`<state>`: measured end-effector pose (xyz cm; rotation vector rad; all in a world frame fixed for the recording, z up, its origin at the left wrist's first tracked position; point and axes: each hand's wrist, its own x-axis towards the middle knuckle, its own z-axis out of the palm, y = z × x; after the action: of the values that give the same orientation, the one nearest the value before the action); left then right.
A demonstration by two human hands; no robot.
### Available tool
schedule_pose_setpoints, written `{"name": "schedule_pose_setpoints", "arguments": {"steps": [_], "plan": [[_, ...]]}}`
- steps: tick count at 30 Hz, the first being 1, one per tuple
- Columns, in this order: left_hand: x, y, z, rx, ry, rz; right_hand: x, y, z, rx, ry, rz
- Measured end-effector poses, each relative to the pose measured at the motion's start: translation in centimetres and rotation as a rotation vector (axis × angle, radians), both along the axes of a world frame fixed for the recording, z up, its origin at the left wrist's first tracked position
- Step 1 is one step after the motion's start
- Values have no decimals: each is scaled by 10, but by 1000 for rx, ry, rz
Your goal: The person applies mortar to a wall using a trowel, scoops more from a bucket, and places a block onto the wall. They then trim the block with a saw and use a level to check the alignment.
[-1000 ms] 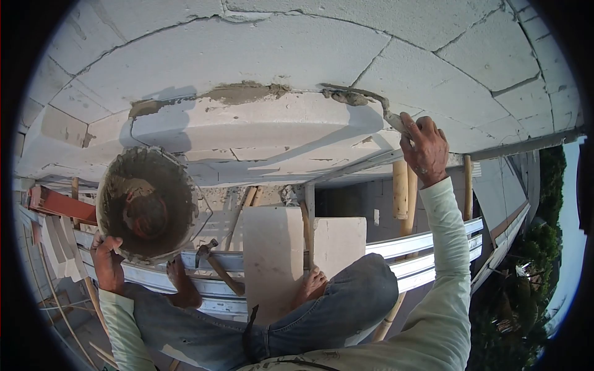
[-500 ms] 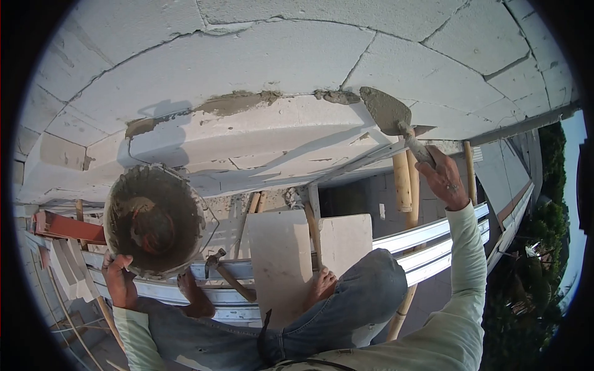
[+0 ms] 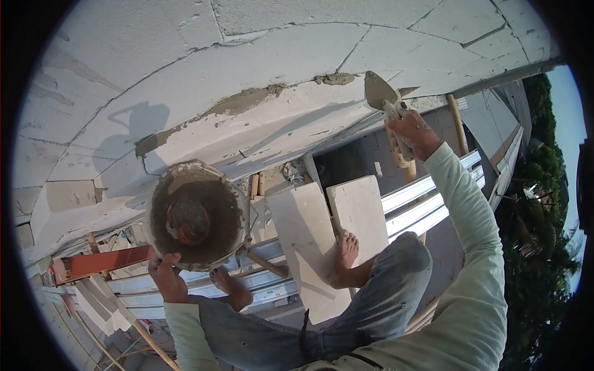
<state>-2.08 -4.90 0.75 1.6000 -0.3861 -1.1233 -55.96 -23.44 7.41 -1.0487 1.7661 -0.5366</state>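
My left hand [image 3: 168,277] is closed on the near rim of a mortar-crusted bucket [image 3: 193,166]. Grey mortar coats the bucket's inside, with a reddish patch at the bottom. The fingers of my right hand [image 3: 417,132] wrap round the handle of a pointed trowel [image 3: 378,91]. Its blade, smeared with grey mortar, points up and left near the block wall [image 3: 297,52]. A patchy strip of mortar [image 3: 244,102] runs along the joint above the pale ledge [image 3: 278,123]. Just left of the trowel tip lies a small mortar lump [image 3: 335,79].
My bare feet rest on metal planks [image 3: 263,295] and a pale block [image 3: 303,229], beside a second block [image 3: 359,210]. A hammer handle [image 3: 267,263] shows behind the bucket. Bamboo poles [image 3: 458,123] and a red beam [image 3: 102,263] stand around. Trees [image 3: 532,235] lie beyond the edge at right.
The view has turned a little. The bucket has moved right and now covers the hammer's head. The trowel has drawn slightly away from the mortar lump, still in my right hand.
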Motion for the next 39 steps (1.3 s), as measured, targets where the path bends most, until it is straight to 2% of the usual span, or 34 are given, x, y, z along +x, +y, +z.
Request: {"name": "schedule_pose_setpoints", "arguments": {"steps": [1,6,9,11,13,14,17,19,21,22,24,27,30,32,33,35,39], "plan": [[3,-1,3,-5,-2,-2,4,-3,-5,-7,-62,-7],[20,19,6,6,69,47,54,-5,-4,11,-16,-131],[40,45,-13,-5,47,74,87,-11,-4,-39,-91,-175],[35,50,13,50,82,96,106,-8,-13,-62,-70,-270],[38,56,32,175,77,182,120,-6,-22,-49,151,-160],[49,66,27,178,99,201,117,-8,-38,-70,180,-117],[57,70,65,217,93,210,139,3,-42,-204,183,-151],[71,81,77,221,86,200,145,4,-43,-175,129,-132],[82,88,92,223,76,188,156,3,-40,-167,309,-56],[86,90,98,243,52,181,164,4,-38,-162,300,-63],[95,97,113,269,16,170,185,11,-28,-249,468,-12],[105,108,129,374,29,203,218,11,-16,-113,471,-158],[110,111,145,428,30,227,232,16,-9,-30,594,-75],[119,127,150,317,-161,-147,238,25,-4,5,662,-8],[126,139,149,320,-159,-140,242,29,2,5,663,0],[141,158,139,273,-271,-333,245,33,16,63,695,11],[139,163,136,211,-327,-378,235,40,0,4,737,27]]}}
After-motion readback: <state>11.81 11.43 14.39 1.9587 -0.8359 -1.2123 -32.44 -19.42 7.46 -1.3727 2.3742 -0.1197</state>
